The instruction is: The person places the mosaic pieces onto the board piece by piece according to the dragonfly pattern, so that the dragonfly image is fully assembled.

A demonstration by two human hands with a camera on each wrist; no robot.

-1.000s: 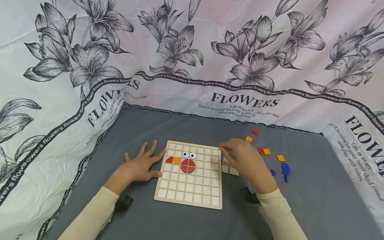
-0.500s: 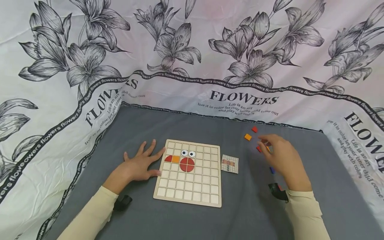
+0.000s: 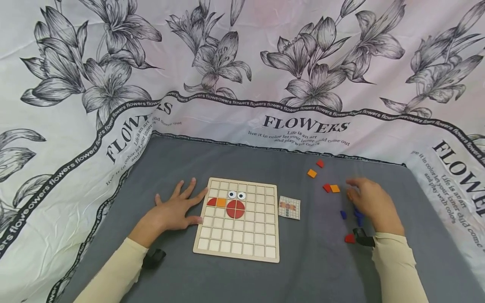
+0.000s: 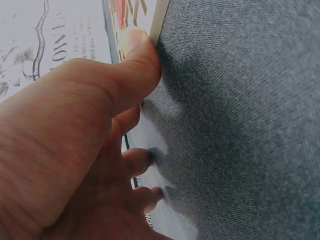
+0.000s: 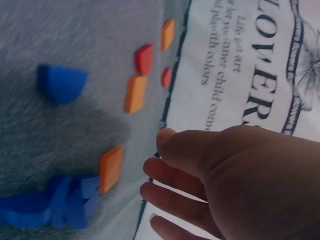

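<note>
My left hand [image 3: 172, 212] lies with fingers spread at the left edge of a wooden grid board [image 3: 236, 246]. Its thumb [image 4: 142, 57] touches the board's rim in the left wrist view. Set in the grid are two eye tiles [image 3: 236, 195], a red disc [image 3: 235, 209] of quarter pieces, an orange square [image 3: 221, 202] and a red quarter piece [image 3: 212, 202]. My right hand [image 3: 373, 204] hovers over the loose pieces at the right, thumb and fingers apart and holding nothing. Close to its fingertips are an orange square tile [image 5: 111, 169] and a heap of blue pieces [image 5: 65, 202].
A small pattern card [image 3: 289, 207] lies against the board's right side. Beyond it are a loose orange square [image 3: 312, 173], several red pieces [image 3: 320, 163] and a blue quarter piece [image 3: 343, 215]. A flower-printed cloth [image 3: 219, 118] hangs behind the grey table [image 3: 303, 269].
My right hand has moved right, from beside the board's upper right corner and above the card to over the loose pieces. The left hand has stayed at the board's edge.
</note>
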